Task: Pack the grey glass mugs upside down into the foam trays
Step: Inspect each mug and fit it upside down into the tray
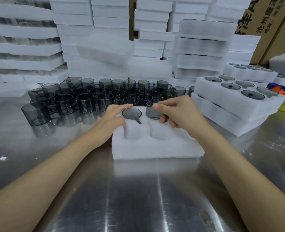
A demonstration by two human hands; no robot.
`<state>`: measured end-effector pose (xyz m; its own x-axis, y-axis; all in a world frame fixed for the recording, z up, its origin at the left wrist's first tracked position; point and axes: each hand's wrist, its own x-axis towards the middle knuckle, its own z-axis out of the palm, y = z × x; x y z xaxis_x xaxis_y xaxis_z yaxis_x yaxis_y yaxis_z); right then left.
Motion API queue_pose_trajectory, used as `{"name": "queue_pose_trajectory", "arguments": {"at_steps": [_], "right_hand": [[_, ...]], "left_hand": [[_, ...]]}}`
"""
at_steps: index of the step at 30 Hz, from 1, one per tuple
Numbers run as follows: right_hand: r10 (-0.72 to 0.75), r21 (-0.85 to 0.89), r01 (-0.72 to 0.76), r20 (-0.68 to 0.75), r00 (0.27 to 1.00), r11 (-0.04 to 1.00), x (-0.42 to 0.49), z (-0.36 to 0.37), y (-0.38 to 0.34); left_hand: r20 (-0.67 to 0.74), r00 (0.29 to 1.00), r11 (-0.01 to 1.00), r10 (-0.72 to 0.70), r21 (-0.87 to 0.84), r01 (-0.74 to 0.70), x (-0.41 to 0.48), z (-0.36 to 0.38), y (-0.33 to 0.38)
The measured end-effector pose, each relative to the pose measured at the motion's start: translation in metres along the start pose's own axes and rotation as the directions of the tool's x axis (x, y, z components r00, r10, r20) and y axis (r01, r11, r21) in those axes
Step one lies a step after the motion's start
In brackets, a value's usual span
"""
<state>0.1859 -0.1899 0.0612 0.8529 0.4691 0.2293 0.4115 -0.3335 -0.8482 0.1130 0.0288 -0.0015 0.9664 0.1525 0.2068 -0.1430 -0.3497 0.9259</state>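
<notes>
The foam tray lies on the steel table, right in front of the person. In its far-left pocket sits the seated mug, upside down, flat base facing up and long axis vertical. Its handle points toward the person and a bit to the right. Only the base and handle show above the foam.

The held mug is over the far-right pocket w/ its lower part already inside the foam. Its axis is approx. vertical, leaning slightly. The glass is see-through, so I cannot tell for sure which end is up.

The left hand rests on the tray's left edge w/ the fingers nearly straight. The index finger lies along the far rim of the seated mug's base, the thumb is on the foam beside it – touching, not gripping. The right hand comes from the right w/ the wrist raised. It pinches the held mug between index fingertip at the top and thumb lower on the near side, and the other fingers are curled under.

The loose mugs stand upright in rows behind the tray. The packed trays are stacked at right, and the foam stacks and cardboard boxes are behind.
</notes>
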Motion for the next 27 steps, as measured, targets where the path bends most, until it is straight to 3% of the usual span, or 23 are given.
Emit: {"name": "queue_pose_trajectory", "arguments": {"at_steps": [6, 10, 14, 21, 27], "right_hand": [[-0.165, -0.117, 0.149, -0.143, 0.976, 0.982, 0.008, -0.018, 0.004], [-0.124, -0.129, 0.128, 0.042, 0.991, 0.983, 0.009, -0.018, 0.009], [-0.154, -0.239, 0.162, 0.052, 0.987, 0.957, 0.013, -0.017, 0.016], [-0.192, -0.209, 0.262, 0.305, 0.933, 0.942, 0.013, -0.016, 0.023], [-0.098, -0.448, 0.333, 0.471, 0.877, 0.830, 0.014, -0.022, 0.022]], "left_hand": [[-0.003, 1.000, 1.000, -0.007, 0.009, 0.007, 0.000, 0.001, 0.002], [-0.003, 1.000, 1.000, -0.015, 0.000, 0.015, 0.000, 0.001, 0.002], [-0.002, 1.000, 1.000, -0.014, 0.001, 0.014, 0.000, 0.001, 0.003], [-0.011, 1.000, 1.000, -0.015, 0.002, 0.015, -0.001, 0.002, 0.004], [-0.006, 1.000, 1.000, -0.015, -0.002, 0.015, -0.002, 0.003, 0.006]]}}
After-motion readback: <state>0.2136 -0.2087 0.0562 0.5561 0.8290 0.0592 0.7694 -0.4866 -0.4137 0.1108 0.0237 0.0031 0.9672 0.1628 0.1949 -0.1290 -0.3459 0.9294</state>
